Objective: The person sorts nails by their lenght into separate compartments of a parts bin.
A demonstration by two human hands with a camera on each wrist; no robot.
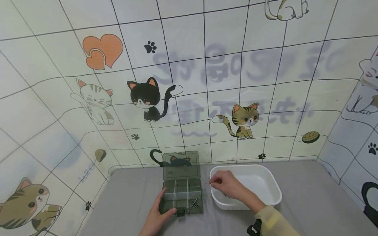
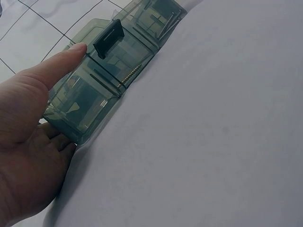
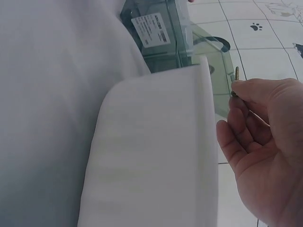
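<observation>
Between thumb and fingertips my right hand [image 1: 228,185] pinches a small brass-coloured screw [image 3: 237,74], held over the left rim of a white plastic tub [image 1: 276,193]. To its left stands a green see-through compartment box [image 1: 181,184], its lid [image 1: 181,165] tipped back. My left hand [image 1: 159,209] grips the box's near left corner, thumb along the front beside the dark latch [image 2: 109,39] and fingers against the side. Several silver screws or nails [image 1: 194,203] lie in the front right compartment. Another gold screw [image 2: 130,75] shows through the front wall of the middle one.
Grey cloth [image 1: 124,196] covers the table. Behind it hangs a white gridded curtain [image 1: 192,131] with cartoon cats. The wall of the tub stands beside the box with a narrow gap. A black curved object [image 1: 369,200] is at the far right edge.
</observation>
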